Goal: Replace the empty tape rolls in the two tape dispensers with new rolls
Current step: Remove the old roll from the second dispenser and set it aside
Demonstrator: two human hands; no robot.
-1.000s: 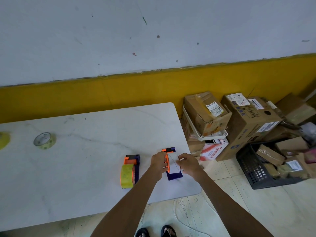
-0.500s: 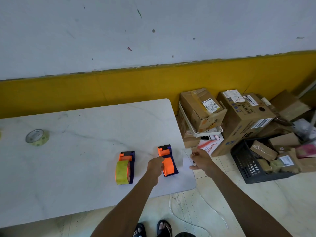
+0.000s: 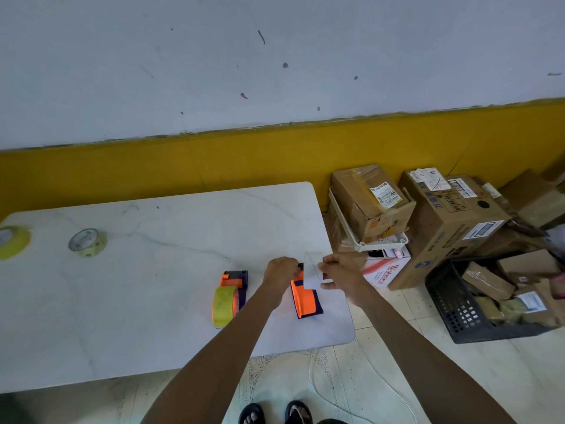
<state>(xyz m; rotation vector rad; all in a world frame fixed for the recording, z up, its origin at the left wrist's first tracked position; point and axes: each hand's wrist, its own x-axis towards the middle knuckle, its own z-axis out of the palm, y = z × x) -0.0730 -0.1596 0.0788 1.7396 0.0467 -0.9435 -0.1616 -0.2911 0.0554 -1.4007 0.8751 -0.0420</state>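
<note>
Two navy and orange tape dispensers lie near the front right corner of the white table point(image 3: 153, 286). The left dispenser point(image 3: 235, 278) carries a yellowish tape roll point(image 3: 224, 304). The right dispenser point(image 3: 306, 302) shows its bare orange wheel with no roll on it. My left hand point(image 3: 281, 270) is closed on the far end of the right dispenser. My right hand point(image 3: 339, 272) pinches a clear strip of tape point(image 3: 312, 266) held just above that dispenser, between the two hands. Two spare rolls lie at the table's far left, a pale one point(image 3: 87, 242) and a yellow one point(image 3: 12, 241).
Cardboard boxes point(image 3: 373, 200) and a white wire rack point(image 3: 367, 243) are stacked on the floor right of the table. A black crate point(image 3: 452, 313) full of parcels stands beyond them. A white cable point(image 3: 351, 390) runs over the tiles by my feet.
My right hand pulled the clear strip off to the right, then brought it back over the right dispenser. The left hand shifted from the dispenser's side to its far end.
</note>
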